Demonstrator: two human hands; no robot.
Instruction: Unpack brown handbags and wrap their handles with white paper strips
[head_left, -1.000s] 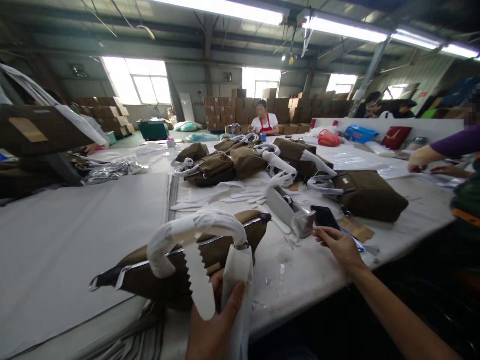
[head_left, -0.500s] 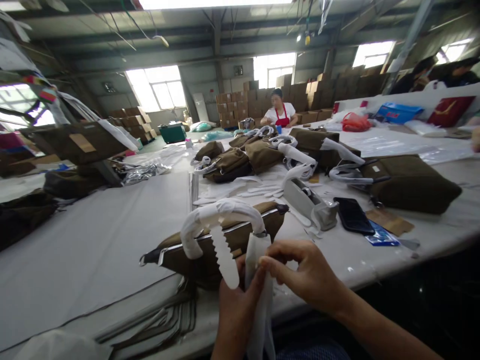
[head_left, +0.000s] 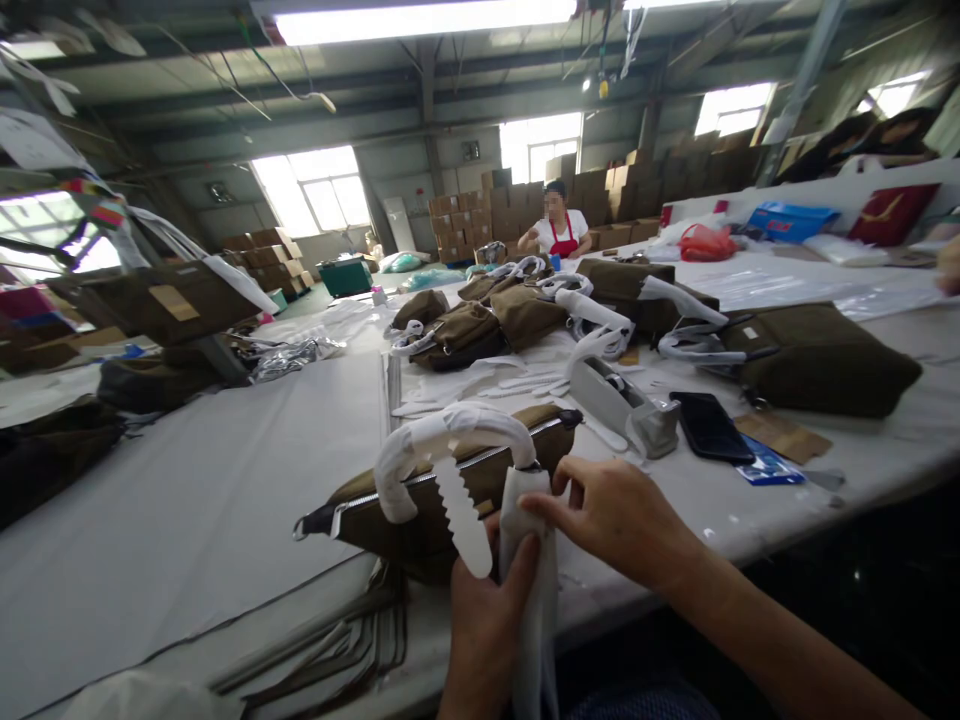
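An olive-brown zipped handbag (head_left: 427, 535) stands on the table in front of me, its arched handle (head_left: 469, 425) wound in white paper. From the handle hangs a white strip with a toothed edge (head_left: 465, 525). A long sheet of white wrapping paper (head_left: 523, 495) covers the handle's right end and drops toward my lap. My left hand (head_left: 487, 620) is closed round this paper from below, thumb in front, other fingers partly hidden. Higher up, my right hand (head_left: 619, 515) pinches the paper's right edge between thumb and bent fingers.
Right of the bag are a grey tape dispenser (head_left: 619, 405), a black phone (head_left: 710, 427) and another brown bag (head_left: 825, 360). More bags (head_left: 525, 315) lie farther back, before a person in a red apron (head_left: 562, 235). Folded grey sheets (head_left: 330, 640) lie at the near left.
My right hand has shifted up the white paper, its thumb now pressing on the front of it. My left hand still grips lower down. The whole view has tilted slightly.
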